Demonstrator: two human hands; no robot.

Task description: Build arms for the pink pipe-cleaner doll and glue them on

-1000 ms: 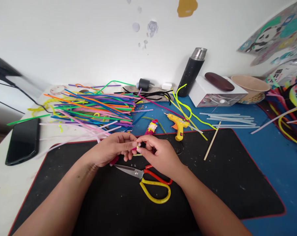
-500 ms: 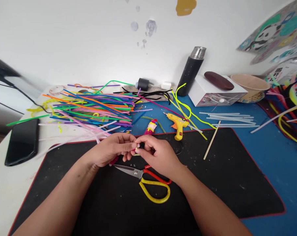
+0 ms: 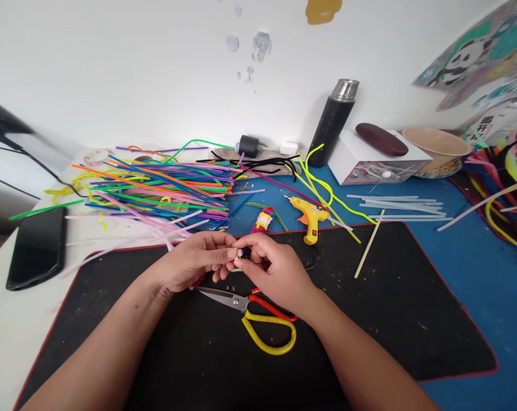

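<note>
My left hand [image 3: 193,258] and my right hand [image 3: 279,271] meet above the black mat, thumbs and forefingers pinched on a small pipe-cleaner piece [image 3: 236,260]. It shows specks of magenta and pale yellow; the fingers hide most of it. Some magenta fuzz [image 3: 199,281] shows below my left hand; whether it joins the pinched piece I cannot tell. Just behind my hands lies a pipe-cleaner figure [image 3: 264,220] in magenta, yellow and red. Scissors [image 3: 236,302] with one red and one yellow handle rest on the mat, below my hands.
Pipe cleaners [image 3: 164,185] in many colours are heaped at the back left, near a phone [image 3: 37,248]. A yellow glue gun [image 3: 310,217], a wooden stick [image 3: 368,245] and glue sticks [image 3: 404,206] lie right of centre. Behind them stand a black flask [image 3: 332,125] and a white box [image 3: 380,162].
The fingers have shifted only very slightly around the small piece. The view has moved a little; everything on the table stays in place.
</note>
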